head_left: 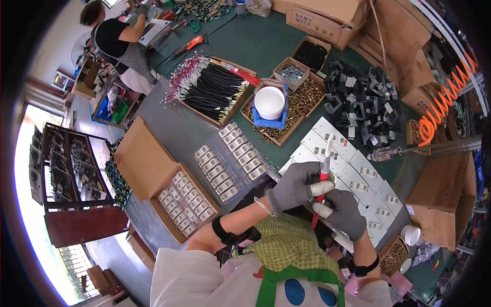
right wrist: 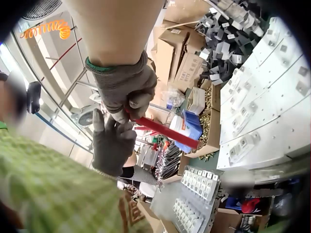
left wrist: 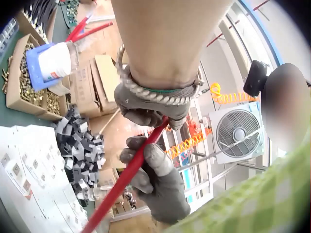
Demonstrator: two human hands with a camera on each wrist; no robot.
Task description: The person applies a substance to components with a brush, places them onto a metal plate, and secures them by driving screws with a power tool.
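Observation:
Both hands wear grey gloves with whitish thumb tips and meet in front of the apron. My left hand (head_left: pixel 294 187) grips a slim red-handled tool (head_left: pixel 325 177), whose pale upper end stands above the fist. Just below, my right hand (head_left: pixel 349 212) pinches the lower part of the same red handle with thumb and curled fingers. In the left wrist view the red stick (left wrist: pixel 121 184) runs through both hands. Behind it lie white panels (head_left: pixel 353 176), side by side, with small rectangular fittings on them.
Ahead stands a white tub (head_left: pixel 269 102) in a blue holder among boxed brass fasteners (head_left: pixel 309 97). Black brackets (head_left: pixel 360 97) are heaped at right. White parts fill trays (head_left: pixel 217 174) and an open carton (head_left: pixel 148 192) at left. A coiled orange hose (head_left: pixel 445 105) hangs right. Another person stands far left.

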